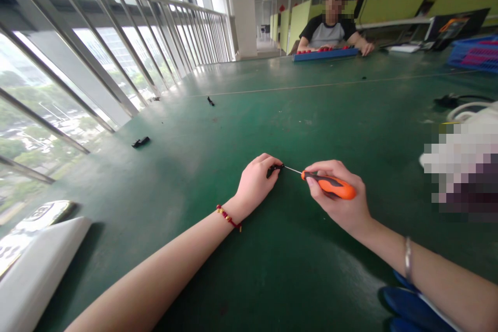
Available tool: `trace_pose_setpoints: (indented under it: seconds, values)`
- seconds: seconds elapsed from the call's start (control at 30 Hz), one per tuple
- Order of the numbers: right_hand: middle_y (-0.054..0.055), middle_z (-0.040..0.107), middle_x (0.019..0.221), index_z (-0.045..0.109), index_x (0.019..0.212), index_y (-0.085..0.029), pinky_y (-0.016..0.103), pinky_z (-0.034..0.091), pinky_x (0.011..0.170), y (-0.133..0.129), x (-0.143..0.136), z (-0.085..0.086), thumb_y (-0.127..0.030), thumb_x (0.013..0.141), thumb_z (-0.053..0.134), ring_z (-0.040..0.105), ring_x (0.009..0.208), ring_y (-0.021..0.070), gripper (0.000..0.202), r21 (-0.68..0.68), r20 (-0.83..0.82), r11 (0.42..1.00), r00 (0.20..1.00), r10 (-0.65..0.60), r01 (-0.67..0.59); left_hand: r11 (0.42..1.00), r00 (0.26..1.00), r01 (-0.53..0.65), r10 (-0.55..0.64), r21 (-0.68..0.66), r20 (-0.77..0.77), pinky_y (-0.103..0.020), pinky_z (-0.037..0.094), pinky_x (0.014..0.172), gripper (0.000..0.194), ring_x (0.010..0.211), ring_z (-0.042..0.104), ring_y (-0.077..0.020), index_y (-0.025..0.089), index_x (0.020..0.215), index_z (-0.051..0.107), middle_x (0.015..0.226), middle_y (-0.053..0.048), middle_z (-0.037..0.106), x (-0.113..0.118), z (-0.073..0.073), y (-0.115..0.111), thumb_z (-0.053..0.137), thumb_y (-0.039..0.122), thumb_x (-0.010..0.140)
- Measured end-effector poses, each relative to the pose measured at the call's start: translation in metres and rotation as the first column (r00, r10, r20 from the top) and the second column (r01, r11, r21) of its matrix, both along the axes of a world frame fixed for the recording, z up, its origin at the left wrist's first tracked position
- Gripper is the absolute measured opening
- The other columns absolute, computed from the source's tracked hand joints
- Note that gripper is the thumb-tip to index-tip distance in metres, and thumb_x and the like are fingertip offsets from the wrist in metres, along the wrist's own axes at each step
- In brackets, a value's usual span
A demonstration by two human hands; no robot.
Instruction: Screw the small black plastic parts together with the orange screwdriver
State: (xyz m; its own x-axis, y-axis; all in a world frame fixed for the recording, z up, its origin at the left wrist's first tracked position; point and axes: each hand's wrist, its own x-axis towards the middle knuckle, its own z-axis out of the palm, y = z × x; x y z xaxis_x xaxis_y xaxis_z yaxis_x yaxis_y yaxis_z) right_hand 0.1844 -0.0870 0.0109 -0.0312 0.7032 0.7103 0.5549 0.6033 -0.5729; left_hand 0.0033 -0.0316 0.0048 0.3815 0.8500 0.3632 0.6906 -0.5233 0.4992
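Note:
My left hand (257,179) rests on the green table, its fingers closed around a small black part (274,168), mostly hidden by them. In my right hand (342,199) is a screwdriver with an orange and dark grey handle (336,187). Its thin metal shaft (292,170) points left, and the tip meets the right end of the black part. Whether the tip sits in a screw is too small to tell. Two similar black pieces lie farther off: one at the left (140,142), another beyond it (210,101).
Across the green table (218,135) a person (329,31) sits behind a blue tray (326,54) with red items. A white box (46,270) stands at the near left. A blue basket (474,54) and cables (467,106) are on the right. Metal railing (116,41) borders the left side.

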Motion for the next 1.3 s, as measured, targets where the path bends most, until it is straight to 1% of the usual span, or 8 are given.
trace_pose_setpoints:
  seconds: [0.17,0.33,0.57,0.7,0.8,1.0,1.17,1.3]
  values:
    - [-0.002,0.055,0.075,0.053,0.108,-0.024,0.032,0.05,0.067,0.0026,0.001,-0.0014,-0.021,0.076,0.063,0.056,0.066,0.0153,0.034,0.014,-0.107,1.0,0.994,0.008,-0.007,1.0,1.0,0.009,-0.009,0.001,0.007,-0.028,0.052,0.08,0.018,0.091,0.062,-0.0169,0.019,0.093,0.065,0.098,-0.003,0.066,0.0,0.0004,-0.0002,0.052,0.013,0.083]
    - [-0.003,0.057,0.059,0.059,0.08,-0.024,0.032,0.048,0.065,-0.0005,0.0006,0.0025,-0.022,0.081,0.058,0.057,0.061,0.0155,0.002,-0.019,0.038,1.0,0.999,0.012,-0.012,1.0,1.0,0.001,-0.001,-0.001,0.008,-0.029,0.052,0.08,0.018,0.09,0.063,-0.0171,0.019,0.093,0.065,0.099,-0.003,0.066,-0.0001,-0.0004,-0.0005,0.052,0.014,0.084]
    - [0.001,0.059,0.081,0.055,0.105,-0.024,0.034,0.05,0.069,0.0028,0.0015,-0.0017,-0.022,0.076,0.062,0.059,0.073,0.0174,0.03,0.035,-0.083,0.999,0.996,-0.017,0.02,1.0,1.0,0.006,-0.006,0.006,0.01,-0.028,0.052,0.081,0.019,0.091,0.063,-0.0169,0.02,0.094,0.065,0.098,-0.003,0.066,-0.0003,-0.0015,-0.0001,0.052,0.013,0.083]
    - [-0.004,0.054,0.058,0.06,0.088,-0.025,0.035,0.047,0.069,0.001,0.002,0.001,-0.023,0.079,0.06,0.056,0.062,0.0168,0.008,0.005,0.023,1.0,0.999,-0.03,0.029,1.0,1.0,0.006,-0.006,0.009,0.007,-0.028,0.052,0.08,0.018,0.091,0.063,-0.0168,0.02,0.093,0.066,0.099,-0.003,0.066,-0.0008,-0.0015,0.0004,0.052,0.013,0.084]
    - [-0.001,0.062,0.069,0.06,0.081,-0.025,0.033,0.048,0.067,-0.001,0.0011,0.0022,-0.021,0.08,0.059,0.059,0.067,0.0169,0.003,0.012,0.036,1.0,0.999,-0.004,0.003,1.0,1.0,0.002,-0.002,0.007,0.008,-0.029,0.052,0.079,0.018,0.09,0.062,-0.017,0.019,0.094,0.065,0.099,-0.003,0.066,-0.0005,-0.0011,0.0005,0.052,0.013,0.084]
    - [0.001,0.058,0.083,0.053,0.108,-0.024,0.033,0.05,0.069,0.0021,0.0013,-0.0017,-0.019,0.075,0.063,0.058,0.072,0.0166,0.035,0.058,-0.084,0.998,0.996,0.009,-0.004,1.0,1.0,0.008,-0.008,0.001,0.008,-0.028,0.052,0.08,0.018,0.09,0.062,-0.0169,0.02,0.094,0.065,0.098,-0.003,0.066,-0.0003,-0.0008,-0.0001,0.052,0.013,0.084]
    - [-0.004,0.056,0.059,0.059,0.085,-0.024,0.034,0.046,0.067,-0.0001,0.0016,0.0018,-0.022,0.079,0.06,0.057,0.06,0.0155,0.006,0.023,0.076,1.0,0.997,0.0,-0.002,1.0,1.0,0.008,-0.008,0.004,0.006,-0.029,0.051,0.08,0.018,0.091,0.062,-0.0173,0.019,0.094,0.065,0.099,-0.003,0.066,-0.0007,-0.0008,0.0,0.051,0.013,0.084]
    - [-0.001,0.064,0.075,0.059,0.088,-0.024,0.032,0.048,0.067,-0.0002,0.0002,0.0021,-0.02,0.079,0.061,0.06,0.066,0.0155,0.011,0.036,0.045,0.999,0.999,0.009,-0.011,1.0,1.0,0.003,-0.003,0.004,0.008,-0.029,0.051,0.079,0.018,0.09,0.062,-0.0174,0.018,0.094,0.066,0.098,-0.003,0.066,0.0,-0.0003,0.0001,0.052,0.013,0.084]
